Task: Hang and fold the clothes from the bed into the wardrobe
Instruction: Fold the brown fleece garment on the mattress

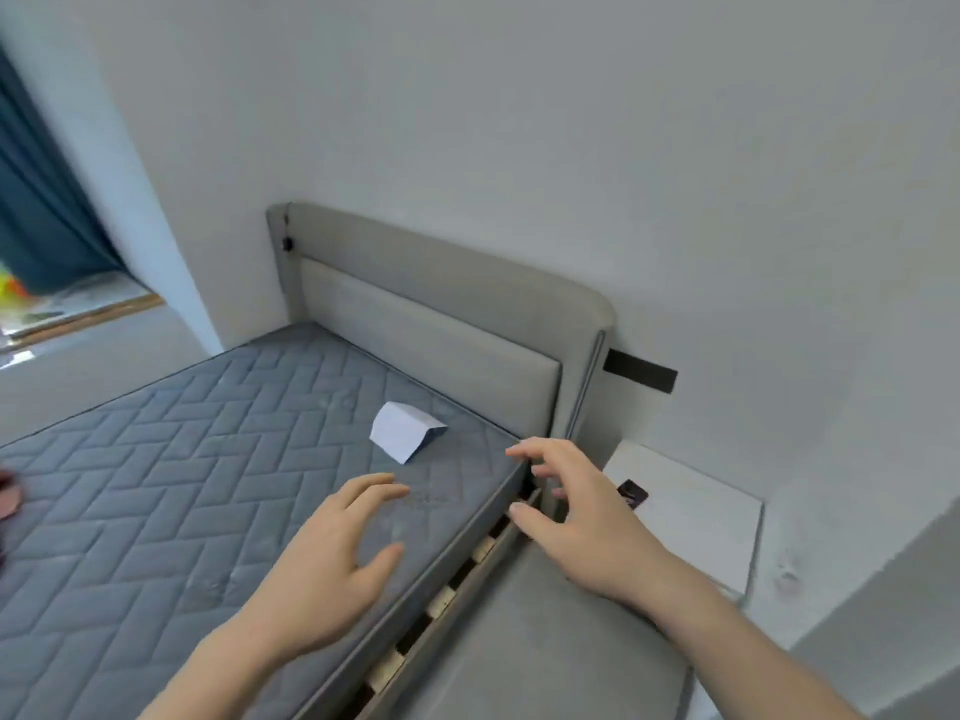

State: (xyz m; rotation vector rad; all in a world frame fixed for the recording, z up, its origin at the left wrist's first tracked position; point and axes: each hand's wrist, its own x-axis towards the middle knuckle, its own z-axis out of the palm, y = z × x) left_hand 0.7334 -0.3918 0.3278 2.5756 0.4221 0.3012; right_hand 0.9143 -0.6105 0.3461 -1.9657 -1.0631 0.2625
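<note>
Fingers spread wide on both, nothing held: left hand [332,558] hovers flat, palm down, over the mattress [156,491]; right hand [576,517] arches, splayed, above the bed's edge. Only a folded white paper [402,431] lies ahead, near the headboard [431,324]. Clothes? Just a dark blurred scrap at the far left [8,498]. Risk: reaching forward grabs paper, not laundry.

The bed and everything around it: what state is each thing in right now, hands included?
Mattress: bare, no sheet.
Folded white paper: lying on the mattress near the headboard.
Left hand: open, fingers spread above the mattress, holding nothing.
Right hand: open, fingers loosely curved over the mattress corner, holding nothing.
Bed slats: exposed beside the mattress edge.
White nightstand: a small dark object lies on it.
Blue curtain: hanging.
</note>
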